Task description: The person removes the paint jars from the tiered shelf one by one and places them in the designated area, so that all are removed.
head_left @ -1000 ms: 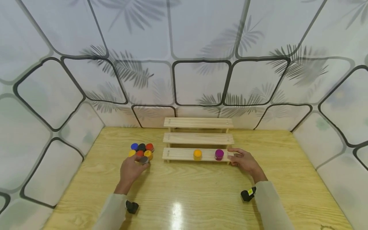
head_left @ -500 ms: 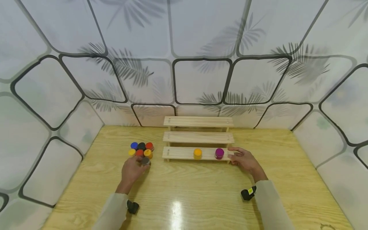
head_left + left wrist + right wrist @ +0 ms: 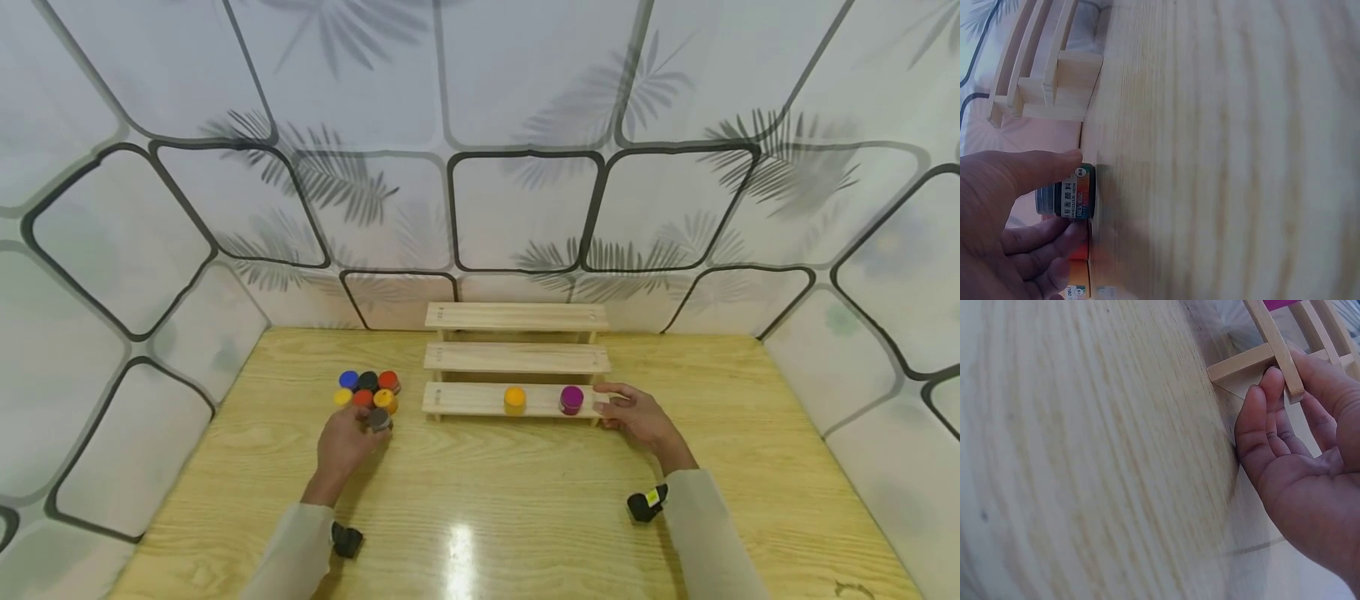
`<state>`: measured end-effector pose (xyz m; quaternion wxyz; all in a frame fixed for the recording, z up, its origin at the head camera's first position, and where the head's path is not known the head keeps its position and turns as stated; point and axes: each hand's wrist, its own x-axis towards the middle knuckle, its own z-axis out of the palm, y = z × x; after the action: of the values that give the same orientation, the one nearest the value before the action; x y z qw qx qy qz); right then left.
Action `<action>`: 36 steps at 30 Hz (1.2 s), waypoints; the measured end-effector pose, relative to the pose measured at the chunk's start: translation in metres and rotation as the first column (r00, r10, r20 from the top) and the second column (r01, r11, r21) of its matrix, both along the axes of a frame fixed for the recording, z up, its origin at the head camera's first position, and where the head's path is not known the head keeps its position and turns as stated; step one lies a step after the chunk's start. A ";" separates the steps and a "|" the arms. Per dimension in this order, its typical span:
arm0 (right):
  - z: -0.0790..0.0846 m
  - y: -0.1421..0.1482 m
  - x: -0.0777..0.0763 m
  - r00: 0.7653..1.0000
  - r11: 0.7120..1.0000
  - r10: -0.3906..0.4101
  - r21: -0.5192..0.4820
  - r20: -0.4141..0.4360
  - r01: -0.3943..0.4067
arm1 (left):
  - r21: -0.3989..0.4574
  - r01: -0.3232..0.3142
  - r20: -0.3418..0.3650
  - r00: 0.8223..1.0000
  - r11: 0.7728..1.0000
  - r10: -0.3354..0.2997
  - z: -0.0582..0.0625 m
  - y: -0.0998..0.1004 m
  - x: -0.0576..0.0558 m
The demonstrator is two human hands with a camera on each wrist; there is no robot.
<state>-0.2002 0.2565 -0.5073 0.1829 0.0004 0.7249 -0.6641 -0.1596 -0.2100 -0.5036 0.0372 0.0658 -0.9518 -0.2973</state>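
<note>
My left hand (image 3: 343, 450) pinches a small paint jar (image 3: 380, 419) with a dark grey lid, at the front of a group of similar jars on the left. In the left wrist view, thumb and fingers lie on either side of this labelled jar (image 3: 1077, 195), its base close to the tabletop. At the other side, my right hand (image 3: 641, 425) grips the right end of the lowest board of a three-step wooden rack (image 3: 468, 400). The right wrist view has fingers on both sides of that board (image 3: 1277, 353). An orange jar (image 3: 514, 402) and a purple jar (image 3: 572, 401) stand on this step.
Jars with blue (image 3: 348, 380), black (image 3: 367, 382), red (image 3: 387, 380), yellow (image 3: 342, 397) and orange (image 3: 386, 400) lids cluster beyond my left hand. The rack's upper two steps (image 3: 517, 358) rise toward the patterned backdrop (image 3: 525, 212). A wooden table (image 3: 555, 508) lies underneath.
My left hand has shifted the grey-lidded jar slightly right and toward me, a little away from the group. My right hand stays on the rack's end.
</note>
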 end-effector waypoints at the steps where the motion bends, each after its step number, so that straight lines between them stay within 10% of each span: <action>1: 0.000 0.000 0.000 1.000 1.000 0.000 -0.001 0.000 0.000 | 0.005 0.000 0.006 1.000 1.000 0.000 0.000 0.000 0.001; 36: -0.006 0.002 -0.001 1.000 0.998 -0.002 -0.071 0.000 0.002 | 0.136 0.083 -0.172 0.983 0.987 -0.059 0.041 0.013 0.014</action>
<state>-0.2011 0.2583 -0.5129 0.1821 -0.0053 0.7010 -0.6895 -0.1460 -0.1966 -0.4629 0.1016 0.0089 -0.9233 -0.3703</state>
